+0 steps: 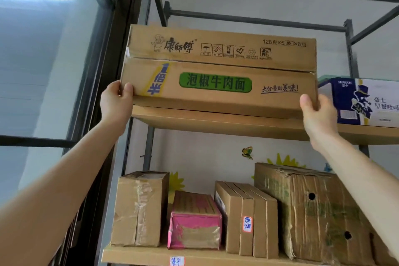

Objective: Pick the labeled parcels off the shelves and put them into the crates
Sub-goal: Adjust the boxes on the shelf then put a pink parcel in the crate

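A wide brown noodle carton (218, 71) with a green printed panel sits on the upper shelf board (226, 124), its front bottom edge slightly overhanging. My left hand (116, 101) grips its lower left corner, thumb on the front face. My right hand (317, 114) grips the lower right corner the same way. On the lower shelf (151, 255) stand a taped brown parcel (138, 209), a pink parcel (194, 222), slim cartons (248, 220) with a handwritten label, and a large worn box (313, 211) with holes.
A blue and white box (362, 101) stands right of the carton, close to my right hand. The grey metal rack frame (248, 19) rises above and behind. A glass partition with a dark frame (103, 71) is at the left. No crates are in view.
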